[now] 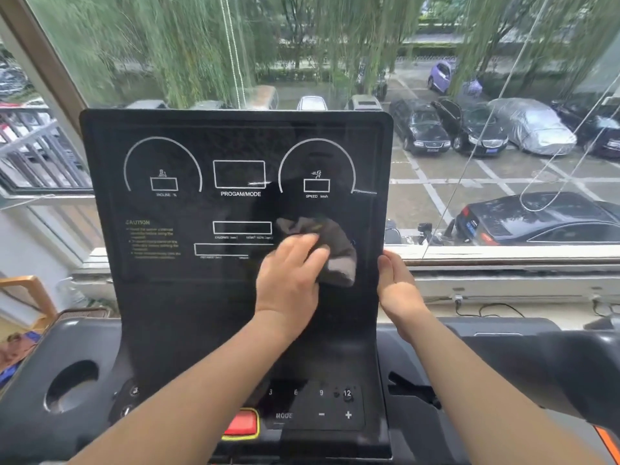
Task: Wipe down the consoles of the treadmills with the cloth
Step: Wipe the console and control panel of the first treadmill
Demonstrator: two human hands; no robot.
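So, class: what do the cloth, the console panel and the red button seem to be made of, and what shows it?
The cloth looks like soft fabric, perhaps microfibre, brown-grey and matt: it crumples into folds. The console panel seems glossy black plastic or acrylic: faint reflections show on it. The red button looks like smooth moulded plastic, with a slight sheen.

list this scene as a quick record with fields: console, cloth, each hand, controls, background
console: black upright treadmill console panel, white dial outlines, displays unlit
cloth: crumpled grey-brown cloth, on the panel's lower right, below the speed dial
left hand: presses the cloth against the panel
right hand: grips the panel's right edge
controls: red button low on the console, beside mode, minus and plus keys
background: window looking out on parked cars
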